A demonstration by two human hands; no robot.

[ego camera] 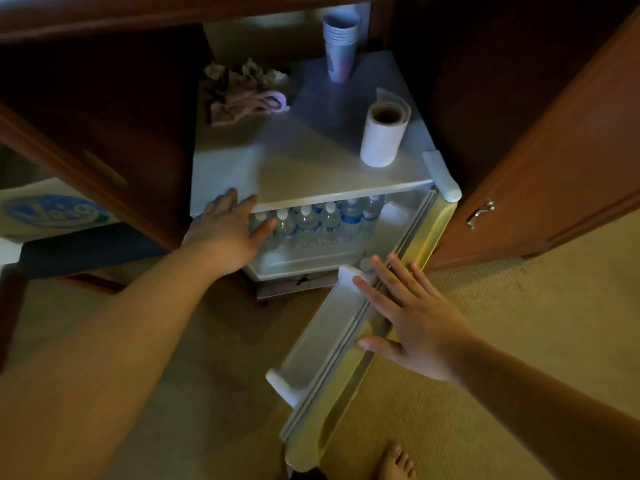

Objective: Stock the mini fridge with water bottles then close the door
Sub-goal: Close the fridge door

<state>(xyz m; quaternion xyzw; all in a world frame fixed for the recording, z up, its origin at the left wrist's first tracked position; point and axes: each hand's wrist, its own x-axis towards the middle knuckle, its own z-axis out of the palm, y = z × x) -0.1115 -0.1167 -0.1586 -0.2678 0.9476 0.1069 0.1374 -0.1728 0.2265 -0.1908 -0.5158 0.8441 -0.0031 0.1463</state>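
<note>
Cabinet [540, 161]: dark wood around the mini fridge [311, 157], its own door swung wide on the right.
Fridge: white, its top carrying a stack of paper cups [339, 43], a paper towel roll [382, 135] and some crumpled cloth [242, 91].
Fridge door [349, 344]: hanging open toward me, hinged at the right; the shelf [311, 344] on its inner face looks bare.
Inside: a row of water bottles [311, 220] stands upright on the shelf, white caps showing, packed side by side. Stocking looks done to my eye.
Left hand [225, 230]: fingers spread loosely and holding nothing, at the left edge of the opening, thumb beside the leftmost bottle. Whether it touches the bottle I cannot tell.
Right hand [412, 320]: flat, fingers extended and splayed, palm laid on the upper edge of the open door, gripping nothing.
Risk: if the door swings in while the left hand lingers at the opening, those fingers could get pinched.
Risk: a hard shove could rock the packed bottles or topple the cups above.
</note>
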